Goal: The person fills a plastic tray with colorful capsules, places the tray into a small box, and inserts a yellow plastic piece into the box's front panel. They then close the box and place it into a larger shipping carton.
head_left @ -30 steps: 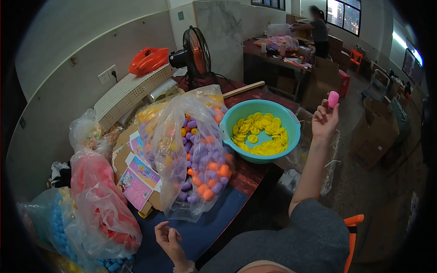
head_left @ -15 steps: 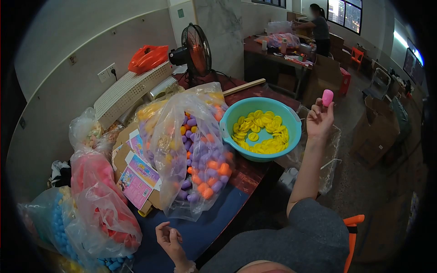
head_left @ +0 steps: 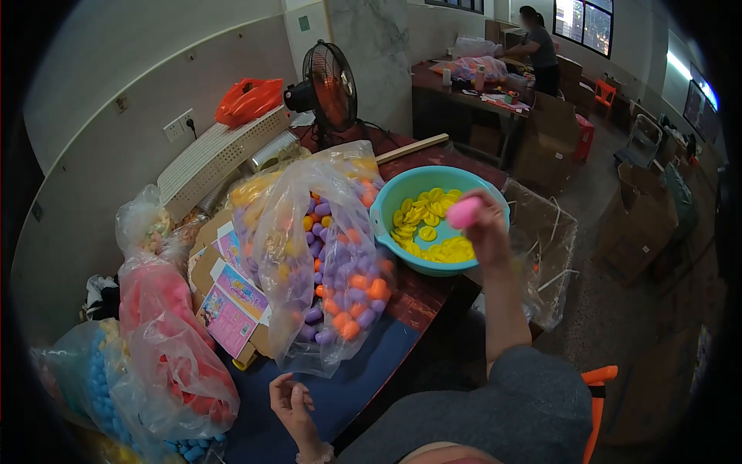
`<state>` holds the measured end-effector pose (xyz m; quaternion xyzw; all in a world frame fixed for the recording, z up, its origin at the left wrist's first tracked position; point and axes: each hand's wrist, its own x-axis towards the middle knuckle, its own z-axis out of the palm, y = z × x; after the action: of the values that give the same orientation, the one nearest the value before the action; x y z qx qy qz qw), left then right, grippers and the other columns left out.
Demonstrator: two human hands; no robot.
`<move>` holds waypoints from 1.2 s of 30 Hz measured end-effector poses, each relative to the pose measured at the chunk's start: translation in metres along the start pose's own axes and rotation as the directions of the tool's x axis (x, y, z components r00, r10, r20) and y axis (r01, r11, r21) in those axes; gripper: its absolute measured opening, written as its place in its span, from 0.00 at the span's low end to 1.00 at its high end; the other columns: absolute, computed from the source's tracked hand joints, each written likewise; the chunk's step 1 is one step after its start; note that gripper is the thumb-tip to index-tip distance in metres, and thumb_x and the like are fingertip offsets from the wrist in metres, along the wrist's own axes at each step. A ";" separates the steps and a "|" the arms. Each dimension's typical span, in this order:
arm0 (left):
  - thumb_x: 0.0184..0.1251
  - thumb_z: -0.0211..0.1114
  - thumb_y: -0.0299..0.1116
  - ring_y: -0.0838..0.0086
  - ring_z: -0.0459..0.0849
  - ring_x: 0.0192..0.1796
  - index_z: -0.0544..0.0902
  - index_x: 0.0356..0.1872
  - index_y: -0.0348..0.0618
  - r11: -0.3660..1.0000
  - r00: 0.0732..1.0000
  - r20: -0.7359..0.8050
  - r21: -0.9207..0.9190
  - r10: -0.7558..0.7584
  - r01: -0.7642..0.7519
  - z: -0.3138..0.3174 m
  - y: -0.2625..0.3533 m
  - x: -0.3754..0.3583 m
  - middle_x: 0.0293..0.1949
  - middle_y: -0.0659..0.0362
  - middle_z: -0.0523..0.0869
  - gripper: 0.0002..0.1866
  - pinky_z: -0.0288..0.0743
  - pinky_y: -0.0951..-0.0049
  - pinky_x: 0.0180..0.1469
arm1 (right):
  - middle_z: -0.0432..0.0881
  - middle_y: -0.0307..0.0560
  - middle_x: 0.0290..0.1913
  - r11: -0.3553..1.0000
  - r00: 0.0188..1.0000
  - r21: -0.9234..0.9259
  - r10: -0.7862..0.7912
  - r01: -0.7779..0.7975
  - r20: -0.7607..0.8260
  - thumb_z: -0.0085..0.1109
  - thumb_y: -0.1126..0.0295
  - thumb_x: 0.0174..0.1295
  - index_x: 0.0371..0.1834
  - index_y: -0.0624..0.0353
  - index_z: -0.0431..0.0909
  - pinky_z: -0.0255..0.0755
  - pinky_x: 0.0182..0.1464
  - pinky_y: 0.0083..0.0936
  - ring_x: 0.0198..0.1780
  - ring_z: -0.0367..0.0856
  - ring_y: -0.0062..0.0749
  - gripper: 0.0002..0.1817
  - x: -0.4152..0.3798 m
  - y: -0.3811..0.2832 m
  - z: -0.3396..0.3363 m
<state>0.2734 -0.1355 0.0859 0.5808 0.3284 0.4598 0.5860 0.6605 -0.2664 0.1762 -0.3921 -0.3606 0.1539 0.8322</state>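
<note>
Pinched at the fingertips of the right hand (head_left: 489, 232), the pink piece (head_left: 464, 213) was judged light, smooth and fairly stiff, best taken round its sides, while the left hand (head_left: 294, 408) was observed loosely curled and empty.

Discs (head_left: 415, 219) in basin (head_left: 396, 188), bag (head_left: 290, 309) left of basin, fan (head_left: 331, 87) behind bag

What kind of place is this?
Probably a small workshop or packing room. A big clear bag full of purple and orange pieces sits on the table, a blue basin holds lots of yellow pieces, and cardboard boxes stand on the floor.
</note>
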 end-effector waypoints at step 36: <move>0.79 0.50 0.42 0.82 0.74 0.28 0.69 0.46 0.43 0.306 0.743 0.168 -0.951 0.648 -0.051 0.046 -0.100 0.035 0.35 0.60 0.75 0.12 0.67 0.86 0.29 | 0.83 0.52 0.41 0.879 0.551 -0.443 0.285 0.176 0.785 0.61 0.55 0.64 0.52 0.60 0.75 0.77 0.42 0.36 0.43 0.84 0.48 0.22 -0.135 0.107 0.151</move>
<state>0.3436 -0.1112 -0.0023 0.3253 -0.2944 0.5027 0.7448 0.4608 -0.1887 0.0949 -0.4735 -0.7235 0.2547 0.4330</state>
